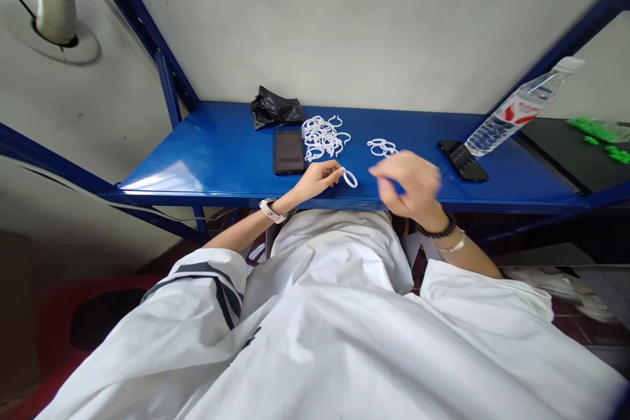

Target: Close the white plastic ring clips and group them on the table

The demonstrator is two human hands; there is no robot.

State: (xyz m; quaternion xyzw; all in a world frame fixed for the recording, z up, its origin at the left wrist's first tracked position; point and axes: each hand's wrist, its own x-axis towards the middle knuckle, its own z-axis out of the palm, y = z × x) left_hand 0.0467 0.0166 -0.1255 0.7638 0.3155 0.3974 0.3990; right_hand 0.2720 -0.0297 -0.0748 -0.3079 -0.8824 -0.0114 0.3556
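Note:
My left hand (pixel 321 177) is closed, pinching a white plastic ring (pixel 350 178) between thumb and fingertips just above the front edge of the blue table. To the right of that ring, my right hand (pixel 409 185) hovers, smeared by motion; its fingers look curled, but whether they hold anything is unclear. A tangled pile of white rings (pixel 323 138), some of them open loops, lies beyond my left hand. Beyond my right hand sits a smaller group of white rings (pixel 382 147).
A dark phone (pixel 289 152) lies left of the pile, with a black plastic bag (pixel 275 108) behind it. On the right, a water bottle (pixel 522 108) stands near a black phone (pixel 463 161). Blue metal posts (pixel 170 88) frame the blue table (pixel 226 144); a wall rises behind.

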